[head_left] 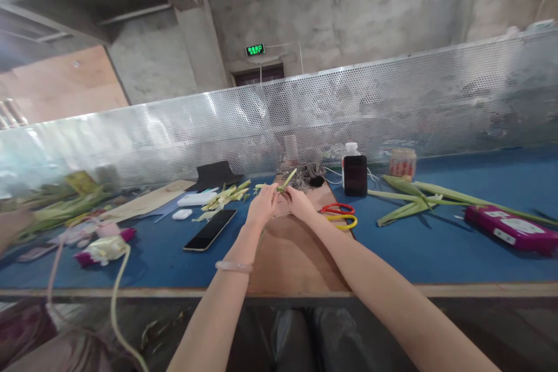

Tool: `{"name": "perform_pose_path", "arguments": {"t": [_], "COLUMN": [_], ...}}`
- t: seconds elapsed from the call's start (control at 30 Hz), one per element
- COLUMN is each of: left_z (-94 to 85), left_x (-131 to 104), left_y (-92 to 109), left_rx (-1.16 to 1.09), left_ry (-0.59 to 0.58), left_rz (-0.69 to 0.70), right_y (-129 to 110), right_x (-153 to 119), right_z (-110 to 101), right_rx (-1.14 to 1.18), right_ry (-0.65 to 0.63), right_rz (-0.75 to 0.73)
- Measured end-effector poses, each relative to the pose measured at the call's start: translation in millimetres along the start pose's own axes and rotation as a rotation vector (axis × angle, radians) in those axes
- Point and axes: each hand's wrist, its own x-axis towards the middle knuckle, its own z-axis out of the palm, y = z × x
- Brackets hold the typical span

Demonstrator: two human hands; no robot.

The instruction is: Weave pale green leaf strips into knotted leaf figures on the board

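Both hands meet over the brown board (300, 256) at the middle of the table. My left hand (263, 204) has its fingers closed on a small green leaf piece (288, 179), which sticks up between the two hands. My right hand (299, 202) pinches the same piece from the other side. Red-handled and yellow-handled scissors (340, 215) lie just right of my right hand. A black phone (211, 230) rests left of my left forearm. Cut leaf strips (226, 195) lie beyond the phone.
A dark upright device (355, 175) stands before a white bottle (351, 147), near a jar (402, 163). Long green leaves (407, 200) and a purple packet (510, 228) lie right. A cabled purple-and-cream object (106, 249) sits left; another person's blurred hand (15, 225) is far left.
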Motion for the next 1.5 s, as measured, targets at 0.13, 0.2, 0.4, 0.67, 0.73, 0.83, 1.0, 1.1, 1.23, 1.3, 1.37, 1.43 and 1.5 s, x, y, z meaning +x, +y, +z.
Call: {"name": "perform_pose_path", "arguments": {"t": [0.13, 0.2, 0.4, 0.67, 0.73, 0.83, 1.0, 1.1, 1.23, 1.3, 1.37, 1.43, 1.5], "left_z": [6.2, 7.9, 5.1, 3.5, 5.1, 8.2, 10.2, 7.6, 3.5, 2.7, 3.0, 4.4, 6.7], "left_x": [-0.7, -0.4, 1.0, 0.5, 0.7, 1.1, 0.9, 0.6, 0.2, -0.3, -0.5, -0.1, 0.8], "left_y": [-4.6, -6.2, -4.2, -2.4, -3.3, -5.3, -8.7, -9.3, -7.2, -5.6, -4.7, -5.5, -7.9], "left_rx": [-0.055, -0.072, -0.103, -0.122, -0.118, -0.1, -0.032, 0.03, 0.108, 0.128, 0.135, 0.126, 0.106], "left_ry": [-0.052, -0.066, -0.087, -0.094, -0.105, -0.117, -0.124, -0.111, -0.098, -0.087, -0.077, -0.072, -0.072], "left_rz": [-0.023, -0.044, -0.061, -0.025, -0.005, 0.023, 0.028, 0.003, -0.015, -0.021, -0.024, -0.012, 0.01], "right_y": [0.0, -1.8, -14.8, -21.0, -19.7, -17.4, -13.7, -15.2, -19.6, -20.2, -19.1, -17.0, -15.1], "right_x": [-0.4, -0.7, -1.7, -3.3, -3.5, -3.9, -5.8, -6.6, -7.3, -7.7, -7.7, -7.0, -5.7], "right_z": [-1.3, -2.9, -7.7, -13.4, -14.6, -14.8, -13.9, -17.7, -25.2, -25.4, -22.3, -17.4, -13.2], "right_rx": [0.012, 0.008, -0.043, -0.166, -0.199, -0.241, -0.301, -0.345, -0.379, -0.393, -0.406, -0.415, -0.42], "right_ry": [0.004, 0.002, -0.015, -0.07, -0.082, -0.09, -0.042, 0.043, 0.147, 0.153, 0.117, 0.066, 0.032], "right_rz": [0.015, 0.022, 0.053, 0.068, 0.058, 0.027, -0.052, -0.084, -0.128, -0.161, -0.2, -0.231, -0.239]}}
